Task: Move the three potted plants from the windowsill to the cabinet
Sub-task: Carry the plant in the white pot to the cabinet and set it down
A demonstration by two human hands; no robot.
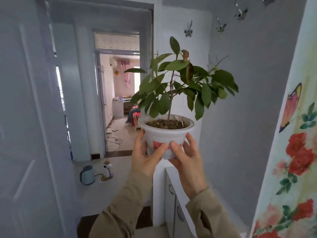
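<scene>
- 1 view only: a wide-angle camera worn on the head, looking forward and slightly down.
- It sits close to the potted plant (165, 134) held at frame centre; the far doorway (118, 100) lies well beyond.

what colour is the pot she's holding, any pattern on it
White pot with a red patterned patch on its front, partly covered by the thumbs; it shows in the head view, the only one.

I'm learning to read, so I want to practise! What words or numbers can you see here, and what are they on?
No text can be read anywhere.
The red print on the white pot: blurred, partly under the thumbs of the left hand and right hand; cannot tell if it is writing.
The kettle: no label shows.
The butterfly wall picture: pictures only.
</scene>
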